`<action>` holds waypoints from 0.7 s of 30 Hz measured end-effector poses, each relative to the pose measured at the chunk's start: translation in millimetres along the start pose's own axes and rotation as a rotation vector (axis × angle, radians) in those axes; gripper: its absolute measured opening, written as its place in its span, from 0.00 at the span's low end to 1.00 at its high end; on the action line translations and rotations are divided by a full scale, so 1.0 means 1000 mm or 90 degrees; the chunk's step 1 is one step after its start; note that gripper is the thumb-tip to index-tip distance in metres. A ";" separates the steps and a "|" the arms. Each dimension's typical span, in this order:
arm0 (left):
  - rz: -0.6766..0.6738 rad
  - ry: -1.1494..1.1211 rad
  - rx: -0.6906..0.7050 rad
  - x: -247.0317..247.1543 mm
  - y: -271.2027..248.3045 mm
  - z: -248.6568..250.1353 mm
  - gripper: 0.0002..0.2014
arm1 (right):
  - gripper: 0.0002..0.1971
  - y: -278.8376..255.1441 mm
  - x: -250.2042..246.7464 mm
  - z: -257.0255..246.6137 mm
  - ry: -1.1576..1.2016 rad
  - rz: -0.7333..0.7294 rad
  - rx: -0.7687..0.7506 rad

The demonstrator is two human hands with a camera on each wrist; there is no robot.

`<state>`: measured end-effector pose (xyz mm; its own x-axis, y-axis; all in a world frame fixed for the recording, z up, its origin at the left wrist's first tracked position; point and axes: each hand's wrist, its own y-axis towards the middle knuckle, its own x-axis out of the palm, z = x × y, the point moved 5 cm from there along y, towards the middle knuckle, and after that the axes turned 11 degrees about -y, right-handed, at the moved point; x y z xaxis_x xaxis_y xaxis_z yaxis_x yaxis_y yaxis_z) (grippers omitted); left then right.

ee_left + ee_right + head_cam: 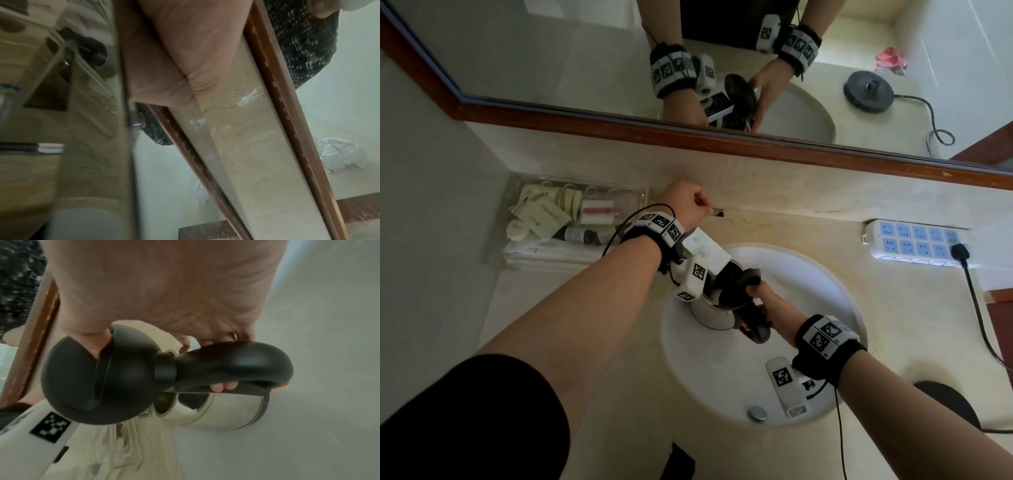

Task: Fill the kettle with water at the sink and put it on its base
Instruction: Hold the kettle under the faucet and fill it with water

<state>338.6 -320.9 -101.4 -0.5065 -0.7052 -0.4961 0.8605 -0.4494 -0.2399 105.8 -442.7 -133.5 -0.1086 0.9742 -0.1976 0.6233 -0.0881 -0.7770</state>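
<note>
The steel kettle (pixel 707 310) hangs tilted inside the white sink basin (pixel 822 318), under the flat chrome faucet spout (pixel 707 251). Its black lid (pixel 736 282) stands open. My right hand (pixel 762 301) grips the black handle (pixel 236 365), with the thumb against the raised lid (pixel 98 382); the steel body (pixel 218 412) shows below. My left hand (pixel 685 202) is curled around the thin faucet lever (pixel 717 210) behind the spout. In the left wrist view only the palm (pixel 174 53) and blurred chrome show. I cannot tell whether water runs. The round black kettle base (pixel 945 401) lies on the counter at right.
A clear tray of toiletries (pixel 571 212) sits at the counter's back left. A white power strip (pixel 914 243) with a black plug and cord lies right of the basin. The drain plug (pixel 756 413) is near the basin's front. A mirror (pixel 585 51) fills the wall.
</note>
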 end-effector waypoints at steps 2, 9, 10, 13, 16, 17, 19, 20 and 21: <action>0.002 0.000 0.002 0.000 -0.001 0.001 0.02 | 0.42 0.000 0.000 0.000 -0.001 -0.008 -0.004; 0.010 -0.001 -0.005 -0.001 0.000 -0.002 0.03 | 0.37 -0.002 0.000 0.001 -0.013 -0.001 0.007; 0.012 -0.002 -0.005 -0.001 0.001 -0.002 0.03 | 0.37 -0.002 0.000 0.000 -0.016 -0.001 0.007; 0.018 -0.007 -0.006 0.000 0.001 -0.002 0.02 | 0.37 -0.003 0.000 0.000 -0.014 -0.003 0.008; 0.013 -0.004 -0.004 0.000 0.000 -0.002 0.02 | 0.33 -0.004 0.000 -0.003 -0.009 -0.003 0.009; 0.012 0.002 -0.004 0.000 0.000 -0.001 0.03 | 0.33 -0.005 0.000 -0.003 -0.012 -0.002 0.010; 0.012 0.006 -0.006 0.000 0.001 -0.002 0.03 | 0.32 -0.004 -0.001 -0.002 -0.017 0.005 0.017; 0.011 0.006 -0.007 0.000 0.001 -0.002 0.03 | 0.32 -0.004 -0.001 -0.002 -0.015 0.007 0.019; 0.009 0.007 -0.006 0.000 0.001 -0.002 0.03 | 0.32 -0.004 -0.001 -0.002 -0.012 0.008 0.018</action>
<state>339.5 -320.0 -102.7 -0.4941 -0.7048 -0.5090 0.8679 -0.4342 -0.2412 104.9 -443.2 -129.3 -0.1150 0.9690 -0.2184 0.6029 -0.1067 -0.7907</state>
